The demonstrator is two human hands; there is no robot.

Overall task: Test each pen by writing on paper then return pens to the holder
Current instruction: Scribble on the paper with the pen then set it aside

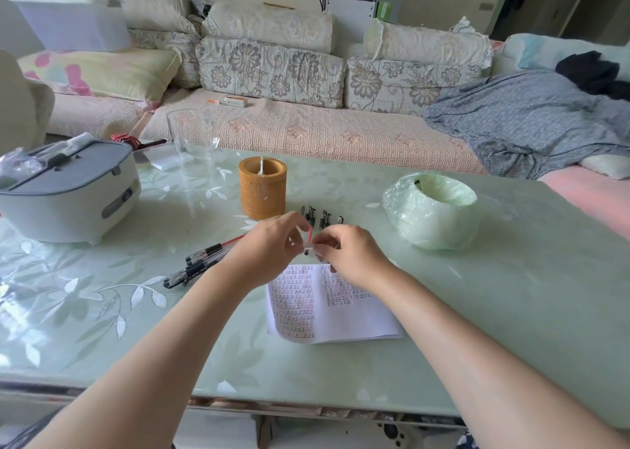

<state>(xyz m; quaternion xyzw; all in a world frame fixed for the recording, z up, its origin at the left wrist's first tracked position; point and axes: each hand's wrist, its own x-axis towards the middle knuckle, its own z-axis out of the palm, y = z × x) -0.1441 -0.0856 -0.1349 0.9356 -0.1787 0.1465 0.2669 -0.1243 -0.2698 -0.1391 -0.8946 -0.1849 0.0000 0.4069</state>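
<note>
Both hands meet over the top edge of the paper (341,315), a white sheet covered in rows of small written marks. My left hand (272,244) and my right hand (344,247) pinch a clear pen with a red refill (310,235) between them. Whether the cap is on or off is hidden by the fingers. Several black-tipped pens (201,261) lie on the table to the left. More pens (320,216) lie in a row just beyond my hands. The brown cylindrical holder (262,189) stands behind them with one thin clear item inside.
A grey and white appliance (68,196) sits at the left of the glass-topped table (511,278). A clear glass (192,138) stands at the back. A roll of green plastic bags (433,210) rests at the right. A sofa runs behind the table.
</note>
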